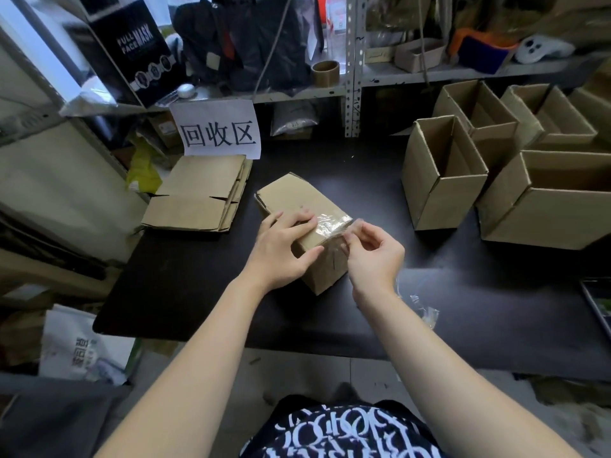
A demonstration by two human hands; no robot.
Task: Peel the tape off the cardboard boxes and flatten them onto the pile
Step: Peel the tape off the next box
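Black table point(363, 180) has open boxes point(443, 190) on the right, the flat pile point(198, 193) far left, and one box point(297, 196) mid-table. Left hand point(281, 249) presses flat on its top, right hand point(377, 256) pinches clear tape point(334, 223) at its corner.

Single view: wide-angle camera on the person's head, facing forward and down over the black table point(198, 292). Close range: left hand point(281, 249) and right hand point(377, 256) sit mid-frame, shelving point(352, 77) at the far edge.
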